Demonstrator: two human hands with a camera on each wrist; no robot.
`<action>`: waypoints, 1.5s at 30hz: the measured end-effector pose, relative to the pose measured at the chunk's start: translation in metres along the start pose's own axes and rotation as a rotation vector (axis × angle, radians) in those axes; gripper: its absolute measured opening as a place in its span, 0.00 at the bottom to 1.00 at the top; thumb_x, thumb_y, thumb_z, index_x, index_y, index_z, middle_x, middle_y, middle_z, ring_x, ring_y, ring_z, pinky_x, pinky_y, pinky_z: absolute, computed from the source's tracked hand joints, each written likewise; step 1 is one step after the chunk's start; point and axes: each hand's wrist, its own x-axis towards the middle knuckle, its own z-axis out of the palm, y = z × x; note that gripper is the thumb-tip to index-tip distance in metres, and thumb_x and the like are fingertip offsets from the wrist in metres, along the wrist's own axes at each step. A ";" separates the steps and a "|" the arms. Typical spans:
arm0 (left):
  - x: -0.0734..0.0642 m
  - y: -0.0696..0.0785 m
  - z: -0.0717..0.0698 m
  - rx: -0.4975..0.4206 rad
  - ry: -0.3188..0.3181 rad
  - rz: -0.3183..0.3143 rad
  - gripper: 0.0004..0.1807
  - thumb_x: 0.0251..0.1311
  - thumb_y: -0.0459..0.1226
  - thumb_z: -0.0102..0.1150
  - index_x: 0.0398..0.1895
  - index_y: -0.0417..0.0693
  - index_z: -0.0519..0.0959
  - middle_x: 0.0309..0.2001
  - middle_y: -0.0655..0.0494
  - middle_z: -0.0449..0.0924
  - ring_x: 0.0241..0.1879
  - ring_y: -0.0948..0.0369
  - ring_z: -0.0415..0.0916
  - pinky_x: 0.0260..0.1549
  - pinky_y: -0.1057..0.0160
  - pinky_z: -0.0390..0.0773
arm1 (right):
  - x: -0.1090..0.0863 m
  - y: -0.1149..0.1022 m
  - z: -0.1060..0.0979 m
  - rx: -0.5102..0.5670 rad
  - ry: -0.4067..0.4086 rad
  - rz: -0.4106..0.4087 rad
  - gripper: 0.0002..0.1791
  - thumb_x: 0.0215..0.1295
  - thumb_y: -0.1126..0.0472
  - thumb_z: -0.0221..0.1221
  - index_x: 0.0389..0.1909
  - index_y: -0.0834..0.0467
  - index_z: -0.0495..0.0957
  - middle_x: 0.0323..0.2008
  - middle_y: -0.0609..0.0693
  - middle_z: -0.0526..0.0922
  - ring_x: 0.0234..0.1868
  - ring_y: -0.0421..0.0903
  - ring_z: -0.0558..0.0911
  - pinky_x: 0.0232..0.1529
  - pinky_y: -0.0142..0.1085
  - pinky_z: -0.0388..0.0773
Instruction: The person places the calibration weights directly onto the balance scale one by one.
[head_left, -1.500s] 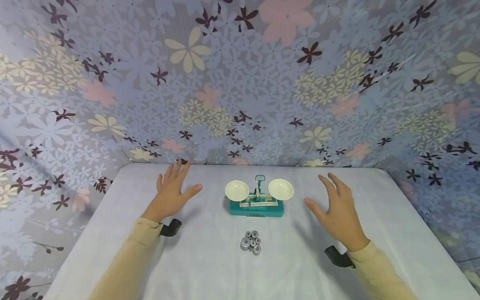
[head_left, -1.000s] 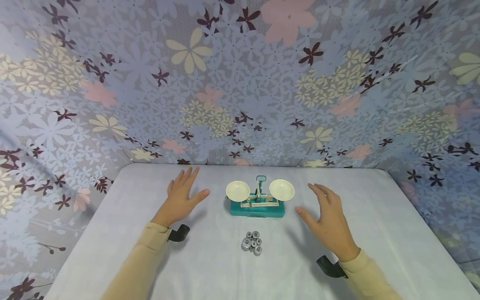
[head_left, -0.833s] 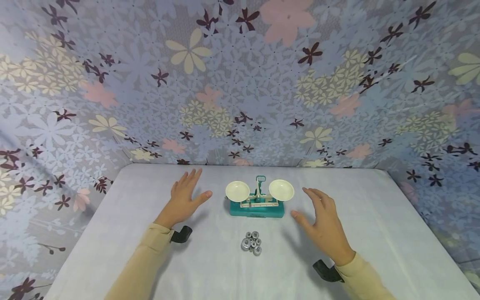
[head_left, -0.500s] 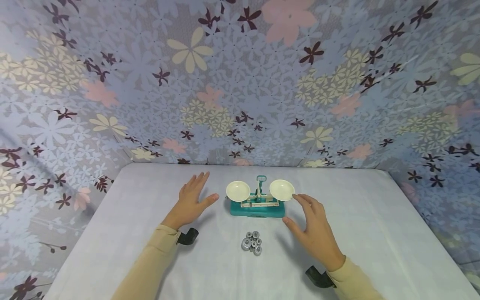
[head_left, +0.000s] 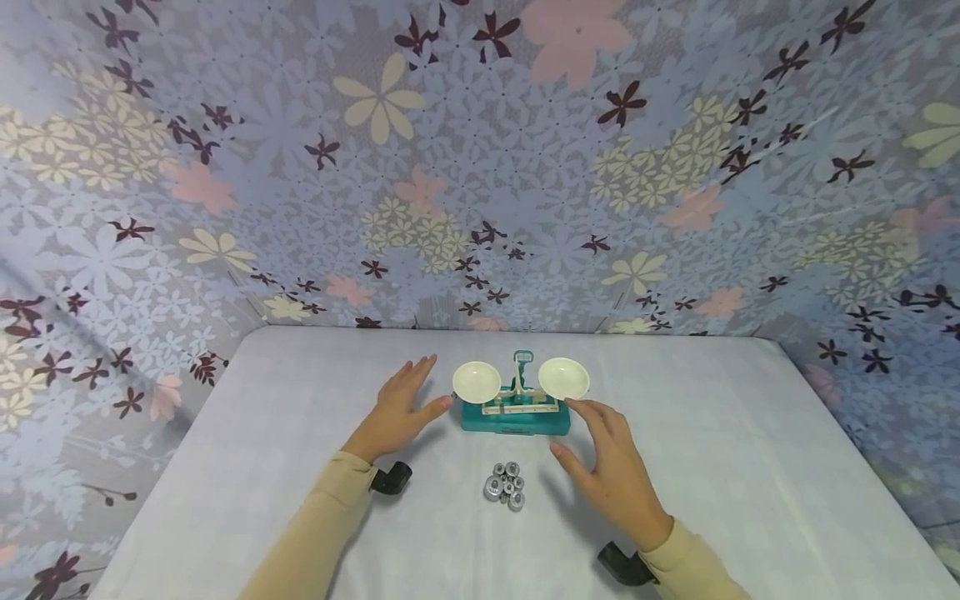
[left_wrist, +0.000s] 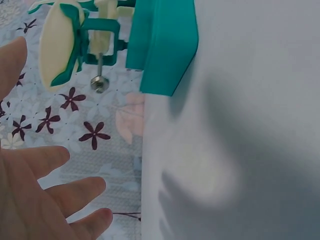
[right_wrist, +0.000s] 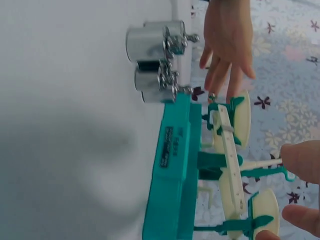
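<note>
A small balance scale with a teal base (head_left: 516, 422) stands toward the back of the table. It carries two cream pans, a left pan (head_left: 476, 382) and a right pan (head_left: 564, 379), and a white graduated beam (right_wrist: 229, 160). My left hand (head_left: 397, 421) hovers at the scale's left side, fingers spread and thumb toward the left pan. At the front right my right hand (head_left: 611, 471) has its fingers extended, the index fingertip overlapping the right pan's lower edge in the head view. Neither hand holds anything. Several silver weights (head_left: 505, 487) with knobs cluster in front of the base.
A pale cloth covers the table (head_left: 712, 450). Behind it and at both sides hangs floral fabric (head_left: 525, 167). Each wrist wears a black camera mount, the left mount (head_left: 392, 478) and the right mount (head_left: 625, 566).
Both hands have moved inward toward the scale, the left hand rightward and the right hand leftward, each also slightly nearer the front. The scale and weights have stayed in place.
</note>
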 end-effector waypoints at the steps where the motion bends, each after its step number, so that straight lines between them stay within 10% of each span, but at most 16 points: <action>1: 0.001 0.000 0.001 0.005 -0.005 -0.004 0.44 0.58 0.65 0.43 0.73 0.56 0.49 0.72 0.51 0.49 0.71 0.47 0.40 0.66 0.40 0.41 | -0.001 -0.001 0.001 0.000 -0.008 -0.004 0.33 0.57 0.50 0.64 0.63 0.54 0.66 0.57 0.55 0.68 0.59 0.52 0.65 0.54 0.51 0.69; 45: 0.014 0.007 0.033 -0.023 -0.056 -0.001 0.43 0.54 0.59 0.57 0.69 0.48 0.60 0.66 0.48 0.62 0.68 0.49 0.52 0.64 0.43 0.53 | -0.001 -0.027 0.045 0.099 -0.233 0.014 0.13 0.56 0.58 0.65 0.43 0.48 0.79 0.40 0.35 0.77 0.47 0.32 0.74 0.48 0.35 0.76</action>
